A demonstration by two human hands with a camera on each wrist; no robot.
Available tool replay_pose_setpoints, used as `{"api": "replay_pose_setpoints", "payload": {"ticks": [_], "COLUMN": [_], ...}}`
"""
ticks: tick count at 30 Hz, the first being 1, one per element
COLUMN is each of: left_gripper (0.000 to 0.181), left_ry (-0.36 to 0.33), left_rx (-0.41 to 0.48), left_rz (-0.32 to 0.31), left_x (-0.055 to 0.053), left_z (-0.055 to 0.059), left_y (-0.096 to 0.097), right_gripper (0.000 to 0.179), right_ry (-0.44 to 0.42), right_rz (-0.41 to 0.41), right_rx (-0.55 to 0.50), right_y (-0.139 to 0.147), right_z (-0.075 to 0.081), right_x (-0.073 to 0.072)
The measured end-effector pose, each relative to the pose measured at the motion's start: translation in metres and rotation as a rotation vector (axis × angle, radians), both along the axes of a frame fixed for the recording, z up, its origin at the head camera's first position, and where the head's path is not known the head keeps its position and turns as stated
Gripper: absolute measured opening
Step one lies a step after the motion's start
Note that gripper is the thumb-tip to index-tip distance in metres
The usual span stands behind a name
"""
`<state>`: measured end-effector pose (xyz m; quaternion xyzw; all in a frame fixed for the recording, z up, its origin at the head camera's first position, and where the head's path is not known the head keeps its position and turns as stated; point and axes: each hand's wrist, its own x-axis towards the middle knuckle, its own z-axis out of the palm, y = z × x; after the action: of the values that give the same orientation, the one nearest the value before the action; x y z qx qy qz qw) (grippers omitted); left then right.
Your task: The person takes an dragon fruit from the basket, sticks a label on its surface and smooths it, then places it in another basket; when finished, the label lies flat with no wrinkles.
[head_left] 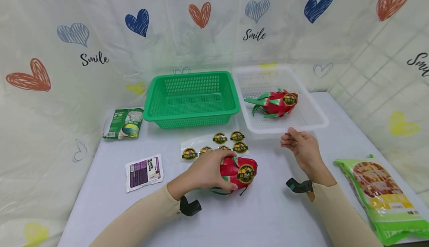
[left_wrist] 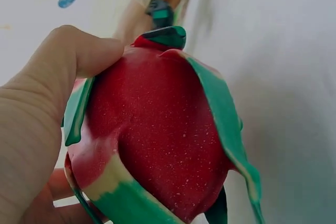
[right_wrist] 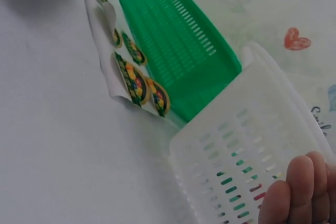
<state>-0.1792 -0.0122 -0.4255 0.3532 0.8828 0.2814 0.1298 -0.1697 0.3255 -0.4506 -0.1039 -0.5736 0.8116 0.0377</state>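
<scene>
My left hand [head_left: 208,170] grips a red dragon fruit [head_left: 231,170] with green leaf tips, which looks like a model. A round gold-and-black sticker [head_left: 246,174] is on its right end. In the left wrist view the thumb lies along the top of the dragon fruit [left_wrist: 163,129], with fingers partly hidden behind it. My right hand [head_left: 303,148] is at the front rim of a white basket [head_left: 275,131], thumb at the edge and fingers curled below. Inside that basket lies another stickered dragon fruit [head_left: 276,103]. The right wrist view shows fingertips [right_wrist: 300,190] against the basket's outer wall.
A green basket [head_left: 192,119] stands left of the white one. In front lies a sheet of round stickers [head_left: 201,146]. A green packet [head_left: 124,123] and a purple-and-white packet [head_left: 145,172] lie on the left; a large green food bag [head_left: 382,195] lies on the right.
</scene>
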Motion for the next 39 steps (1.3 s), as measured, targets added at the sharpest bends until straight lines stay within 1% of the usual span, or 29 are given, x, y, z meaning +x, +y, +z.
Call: {"api": "replay_pose_setpoints", "payload": {"ticks": [4,10,12,14,17,21,27,32,35,39], "left_gripper": [0.082,0.081,0.082,0.085,0.087,0.085,0.085,0.08,0.077,0.076], "left_ry": [0.003,-0.005,0.002,0.025,0.062,0.099,0.109,0.128,0.128,0.124], "left_rx": [0.046,0.101,0.103,0.087,0.063,0.033,-0.022,-0.035,-0.044,-0.059], "left_rz": [0.005,-0.007,-0.003,0.003,0.006,0.014,0.021,0.032,0.03,0.028], "left_x": [-0.011,-0.038,-0.047,-0.054,-0.065,-0.078,-0.094,-0.106,-0.11,-0.114], "left_z": [0.02,0.055,0.066,0.076,0.087,0.094,0.105,0.114,0.115,0.11], "left_y": [0.01,0.032,0.041,0.051,0.066,0.087,0.116,0.144,0.159,0.178], "right_gripper": [0.018,0.017,0.017,0.016,0.017,0.017,0.017,0.016,0.015,0.014], "right_ry": [-0.005,0.009,0.009,0.008,0.0,-0.008,0.004,0.019,0.018,0.018], "right_rz": [-0.001,-0.014,-0.021,-0.025,-0.033,-0.035,-0.019,-0.011,-0.012,-0.016], "right_rx": [-0.003,-0.001,0.0,-0.004,-0.002,-0.008,-0.022,-0.044,-0.056,-0.065], "right_y": [0.001,0.0,0.001,0.001,0.001,-0.001,-0.002,-0.004,-0.004,-0.006], "right_z": [0.001,0.003,0.004,0.004,0.004,0.004,0.002,0.0,-0.001,-0.001], "right_x": [0.001,0.002,0.003,0.004,0.004,0.006,0.006,0.006,0.006,0.006]}}
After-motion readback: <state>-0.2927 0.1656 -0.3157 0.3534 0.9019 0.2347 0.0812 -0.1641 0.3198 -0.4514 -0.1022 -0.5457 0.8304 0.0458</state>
